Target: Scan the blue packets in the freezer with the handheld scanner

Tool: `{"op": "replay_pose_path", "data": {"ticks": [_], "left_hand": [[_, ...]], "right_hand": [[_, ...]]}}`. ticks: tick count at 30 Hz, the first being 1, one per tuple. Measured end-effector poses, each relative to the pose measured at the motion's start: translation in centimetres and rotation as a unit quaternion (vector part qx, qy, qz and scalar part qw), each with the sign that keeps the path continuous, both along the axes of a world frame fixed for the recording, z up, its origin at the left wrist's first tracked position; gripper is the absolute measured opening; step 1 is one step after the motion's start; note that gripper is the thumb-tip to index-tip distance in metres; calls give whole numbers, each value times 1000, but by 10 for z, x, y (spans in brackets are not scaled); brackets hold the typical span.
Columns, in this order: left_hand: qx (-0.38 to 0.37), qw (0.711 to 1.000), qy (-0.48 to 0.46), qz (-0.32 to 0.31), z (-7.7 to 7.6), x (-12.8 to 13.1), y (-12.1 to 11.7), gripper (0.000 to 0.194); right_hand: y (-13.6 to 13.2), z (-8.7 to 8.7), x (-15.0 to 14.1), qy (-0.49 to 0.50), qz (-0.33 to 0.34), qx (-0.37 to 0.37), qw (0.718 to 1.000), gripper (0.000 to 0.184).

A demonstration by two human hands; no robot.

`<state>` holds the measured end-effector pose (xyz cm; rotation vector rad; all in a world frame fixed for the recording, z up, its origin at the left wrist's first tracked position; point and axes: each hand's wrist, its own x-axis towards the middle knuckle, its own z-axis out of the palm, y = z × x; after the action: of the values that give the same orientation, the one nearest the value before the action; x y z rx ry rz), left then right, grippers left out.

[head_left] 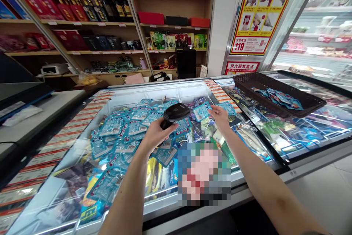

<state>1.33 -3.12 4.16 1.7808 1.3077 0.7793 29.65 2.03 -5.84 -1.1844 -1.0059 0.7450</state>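
My left hand point(158, 132) is wrapped round the grip of a black handheld barcode scanner point(176, 112), whose head points to the right. Between the fingertips of my right hand point(220, 117) is a small blue packet point(202, 112), held in front of the scanner with its printed, pale side up. Another blue packet point(227, 107) lies just beyond the right hand. Below both hands, a heap of similar blue packets point(134, 128) fills the left part of an open chest freezer point(132, 90). Purple and green bags lie under the right hand.
A dark brown basket point(255, 81) holding several blue packets rests on the freezer's right side. Rows of price labels point(35, 169) run along the left glass. Shelves of boxes and bottles point(110, 6) stand behind. A pixelated patch hides part of the front edge.
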Motion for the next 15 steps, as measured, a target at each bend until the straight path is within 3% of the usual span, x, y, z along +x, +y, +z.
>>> {"op": "replay_pose_path", "data": {"ticks": [7, 15], "left_hand": [[-12, 999, 20, -26, -6, -1, 2, 43], [-11, 997, 62, -51, -6, 1, 2, 46]], "right_hand": [[3, 1, -3, 81, -7, 7, 997, 49], [2, 7, -4, 49, 1, 11, 999, 45]]}}
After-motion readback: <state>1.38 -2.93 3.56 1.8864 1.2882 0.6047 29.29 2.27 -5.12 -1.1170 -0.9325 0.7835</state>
